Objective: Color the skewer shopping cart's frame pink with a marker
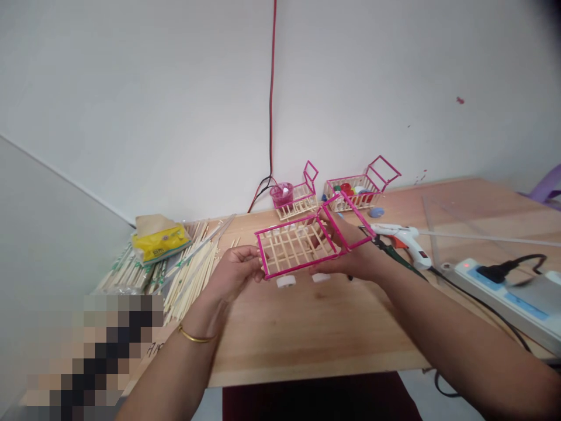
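Gripping a pink-edged stick cart (302, 267) over the worktop (280, 333), left of the glue gun (407, 238): left hand (239, 266) clasped on the end farther from the glue gun, right hand (355, 257) on the nearer end, behind the pink handle loop (359, 216). Best to pinch lightly, support both ends evenly, and avoid pressing the white wheels (286, 282).

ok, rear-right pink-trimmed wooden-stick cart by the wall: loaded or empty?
Loaded: red, green and white pieces show inside the pink-trimmed wooden-stick cart.
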`<state>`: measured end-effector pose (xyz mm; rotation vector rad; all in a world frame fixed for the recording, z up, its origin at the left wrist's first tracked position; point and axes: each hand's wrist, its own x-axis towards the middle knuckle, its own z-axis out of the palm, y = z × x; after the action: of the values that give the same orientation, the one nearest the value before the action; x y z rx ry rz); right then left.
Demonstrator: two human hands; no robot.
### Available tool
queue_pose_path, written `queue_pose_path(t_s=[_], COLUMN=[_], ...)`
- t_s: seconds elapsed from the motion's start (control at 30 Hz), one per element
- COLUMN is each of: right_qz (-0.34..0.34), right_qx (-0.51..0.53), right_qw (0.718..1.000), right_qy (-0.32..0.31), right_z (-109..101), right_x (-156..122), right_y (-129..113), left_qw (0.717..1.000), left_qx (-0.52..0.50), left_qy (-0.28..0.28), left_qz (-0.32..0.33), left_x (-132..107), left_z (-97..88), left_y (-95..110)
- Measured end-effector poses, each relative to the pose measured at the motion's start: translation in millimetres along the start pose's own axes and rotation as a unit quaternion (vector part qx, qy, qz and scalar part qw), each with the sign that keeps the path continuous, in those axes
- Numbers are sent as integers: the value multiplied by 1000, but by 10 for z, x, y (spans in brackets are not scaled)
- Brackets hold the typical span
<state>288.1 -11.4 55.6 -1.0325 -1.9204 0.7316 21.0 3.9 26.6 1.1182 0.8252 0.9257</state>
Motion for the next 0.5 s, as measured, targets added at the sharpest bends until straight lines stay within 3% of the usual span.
queue_pose_path(t_s=[0.2, 0.5], right_qz=[-16, 12], right_qx=[-6, 14], right_qw=[1000, 1000], right_qy=[10, -11], right_z=[-12, 1], right_x=[10, 7], right_y=[-6, -22], left_qw=[997, 998], left_qx=[-70, -58], left_qy=[8, 15], left_qz=[-25, -32], left_x=[-6, -69], left_z=[57, 67], left_y=[15, 150])
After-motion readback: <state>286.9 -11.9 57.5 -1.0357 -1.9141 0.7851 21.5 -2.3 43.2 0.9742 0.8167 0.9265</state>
